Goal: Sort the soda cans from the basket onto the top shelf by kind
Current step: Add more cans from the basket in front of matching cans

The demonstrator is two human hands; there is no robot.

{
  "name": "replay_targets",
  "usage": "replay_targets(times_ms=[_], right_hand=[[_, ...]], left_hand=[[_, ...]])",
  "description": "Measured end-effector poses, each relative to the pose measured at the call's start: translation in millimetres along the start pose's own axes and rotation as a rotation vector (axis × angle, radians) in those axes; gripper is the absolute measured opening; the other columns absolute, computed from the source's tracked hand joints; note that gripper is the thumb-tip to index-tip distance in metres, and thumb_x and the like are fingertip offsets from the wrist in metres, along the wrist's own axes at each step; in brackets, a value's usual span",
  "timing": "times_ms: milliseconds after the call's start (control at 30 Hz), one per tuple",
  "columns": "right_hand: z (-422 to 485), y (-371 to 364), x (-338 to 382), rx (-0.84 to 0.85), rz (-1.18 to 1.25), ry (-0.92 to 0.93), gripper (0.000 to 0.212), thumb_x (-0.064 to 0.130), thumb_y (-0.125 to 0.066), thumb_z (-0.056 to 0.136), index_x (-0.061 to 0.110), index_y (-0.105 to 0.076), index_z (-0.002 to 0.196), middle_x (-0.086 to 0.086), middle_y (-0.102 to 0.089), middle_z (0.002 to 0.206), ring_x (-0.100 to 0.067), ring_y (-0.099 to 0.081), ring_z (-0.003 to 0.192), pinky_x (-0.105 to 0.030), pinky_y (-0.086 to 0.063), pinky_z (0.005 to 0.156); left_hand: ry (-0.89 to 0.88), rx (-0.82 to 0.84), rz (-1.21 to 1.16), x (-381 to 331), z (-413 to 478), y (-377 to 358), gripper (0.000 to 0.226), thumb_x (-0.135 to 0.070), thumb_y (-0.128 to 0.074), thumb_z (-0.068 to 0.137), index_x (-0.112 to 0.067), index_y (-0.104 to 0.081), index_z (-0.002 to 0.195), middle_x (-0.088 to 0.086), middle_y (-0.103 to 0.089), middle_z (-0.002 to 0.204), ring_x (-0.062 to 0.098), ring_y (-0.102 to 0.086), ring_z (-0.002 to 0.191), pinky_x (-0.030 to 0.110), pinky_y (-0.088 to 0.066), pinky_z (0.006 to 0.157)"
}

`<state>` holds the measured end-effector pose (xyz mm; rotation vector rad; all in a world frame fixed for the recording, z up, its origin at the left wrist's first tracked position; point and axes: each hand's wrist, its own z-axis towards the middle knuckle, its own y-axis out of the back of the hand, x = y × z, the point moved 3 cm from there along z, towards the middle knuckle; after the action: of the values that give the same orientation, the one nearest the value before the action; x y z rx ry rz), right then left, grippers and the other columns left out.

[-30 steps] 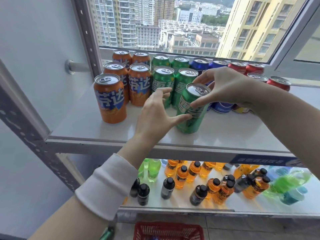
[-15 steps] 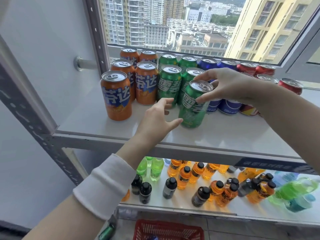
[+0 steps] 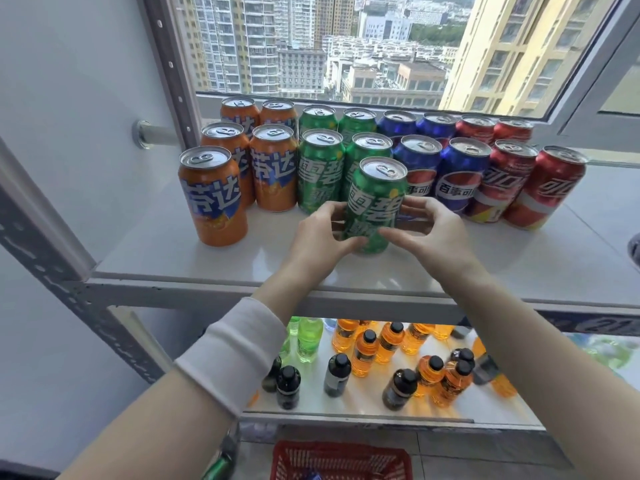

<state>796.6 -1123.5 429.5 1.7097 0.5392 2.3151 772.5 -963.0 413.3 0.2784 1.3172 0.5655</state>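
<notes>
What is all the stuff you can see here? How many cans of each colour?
Orange cans: five, top shelf, far left.
Green cans: five, right of the orange ones; the front green can is held by both hands.
Blue cans: four, right of the green ones.
Red cans: four, far right.
Top shelf: one, white.
Bottles: many, mostly orange, some dark, some green, lower shelf.
Basket: one, red, on the floor below.
Left hand: on the front green can's left side.
Right hand: on its right side.
</notes>
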Motion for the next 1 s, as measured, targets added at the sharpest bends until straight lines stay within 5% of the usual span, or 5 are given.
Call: replay_targets(times_ms=[533,733,800,1000], right_hand=[[0,-7,-11,-0.090,0.078,0.022,0.048,0.014,-0.076,0.075,0.012,-0.056,0.118,0.002,-0.063,0.109,-0.007,-0.060,0.098,-0.017,-0.051,0.084],[-11,-2,-10,-0.105,0.035,0.016,0.063,0.026,-0.075,0.075,0.010,-0.049,0.130,0.001,-0.059,0.119,-0.007,-0.055,0.106,-0.016,-0.047,0.087],[-22,1,-10,-0.123,-0.002,0.035,0.064,0.028,-0.074,0.076,0.010,-0.046,0.131,0.000,-0.056,0.121,-0.008,-0.054,0.105,-0.008,-0.046,0.080],[-63,2,-14,-0.172,-0.117,0.117,0.059,0.027,-0.073,0.078,0.010,-0.048,0.128,-0.005,-0.053,0.126,-0.014,-0.053,0.111,-0.025,-0.047,0.092]], left_hand=[[0.026,-0.029,-0.080,0,-2,-6,0.055,-0.009,-0.074,0.075,-0.004,-0.050,0.125,0.006,-0.063,0.114,0.007,-0.057,0.093,0.002,-0.046,0.075],[0.023,-0.055,0.044,2,-16,-7,0.068,-0.020,-0.072,0.078,-0.007,-0.041,0.137,0.007,-0.053,0.134,0.017,-0.051,0.121,0.030,-0.042,0.102],[0.010,-0.091,0.099,2,-28,-4,0.065,-0.022,-0.069,0.082,-0.008,-0.039,0.138,0.007,-0.049,0.137,0.017,-0.047,0.124,0.026,-0.039,0.103],[-0.081,-0.233,0.234,-3,-73,2,0.053,-0.019,-0.064,0.086,-0.007,-0.045,0.134,0.007,-0.052,0.134,0.015,-0.047,0.124,0.013,-0.031,0.098]])
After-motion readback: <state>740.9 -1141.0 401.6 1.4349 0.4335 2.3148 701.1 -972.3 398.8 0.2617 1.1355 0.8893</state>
